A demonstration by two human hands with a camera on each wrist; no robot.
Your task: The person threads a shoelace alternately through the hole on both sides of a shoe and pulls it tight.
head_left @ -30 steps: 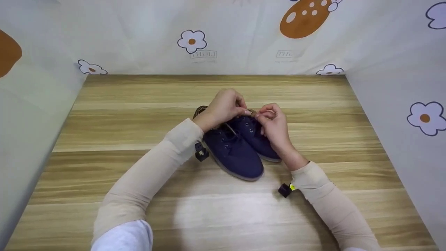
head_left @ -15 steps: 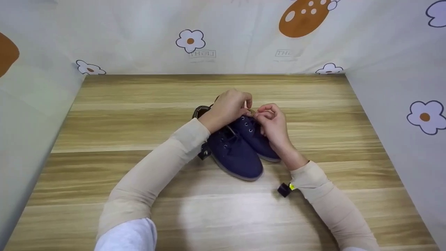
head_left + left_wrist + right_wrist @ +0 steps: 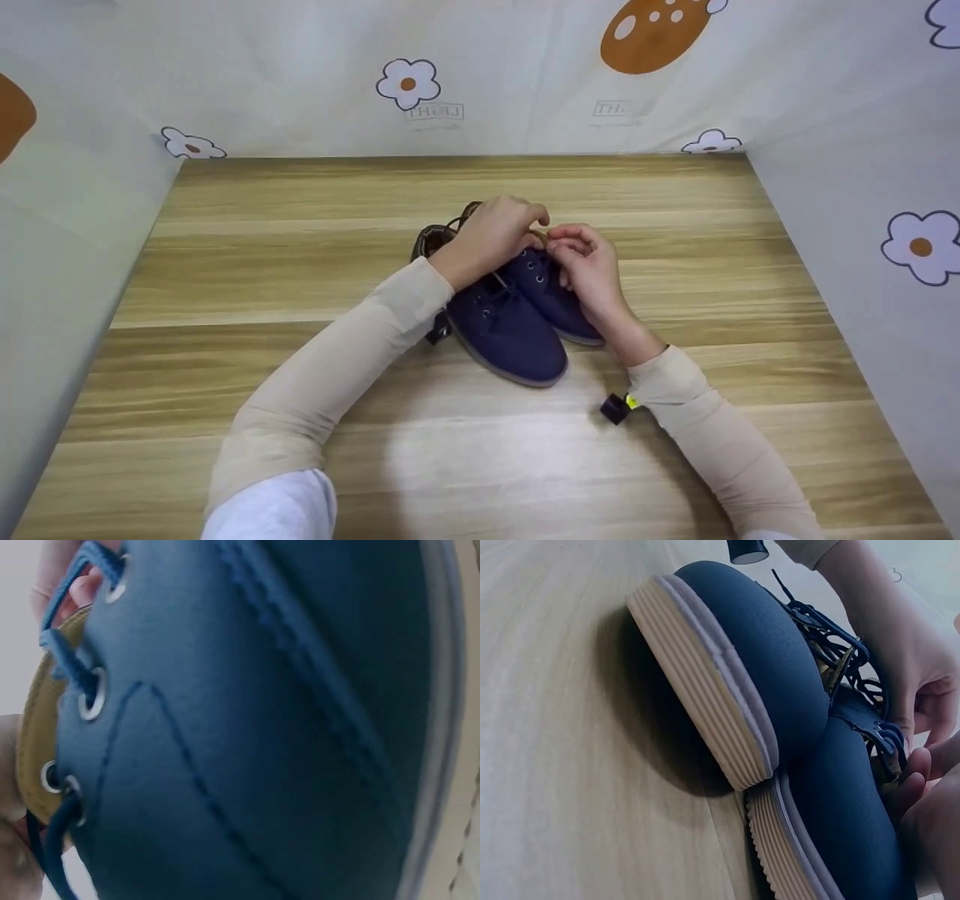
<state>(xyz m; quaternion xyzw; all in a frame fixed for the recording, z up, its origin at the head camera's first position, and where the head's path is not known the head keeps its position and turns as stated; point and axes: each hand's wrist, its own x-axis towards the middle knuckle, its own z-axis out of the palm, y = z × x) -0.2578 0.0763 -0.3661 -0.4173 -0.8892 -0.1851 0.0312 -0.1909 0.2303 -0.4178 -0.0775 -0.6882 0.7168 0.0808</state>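
Two navy lace-up shoes stand side by side; the left shoe [image 3: 517,337] is nearer and the right shoe [image 3: 555,300] is partly behind it. My left hand [image 3: 499,232] reaches over the left shoe to the right shoe's opening, thumb at a tan-lined eyelet flap [image 3: 540,238] and index finger raised above it. From the other side, my right hand [image 3: 592,270] pinches at the flap's edge with thumb and index; I cannot tell if lace is between them. In the left wrist view, laces [image 3: 67,660] run through metal eyelets, and fingertips [image 3: 11,802] meet the tan flap.
The shoes rest on a wood-grain table [image 3: 480,465]. Pale patterned curtains [image 3: 300,75] stand at its back and sides. A small black camera [image 3: 615,409] hangs at the right wrist, and another black camera [image 3: 439,330] sits at the left wrist beside the left shoe.
My left hand has shifted slightly right, and its index finger has lifted away from the thumb. More of the right shoe's heel shows behind it. The right hand stays almost still.
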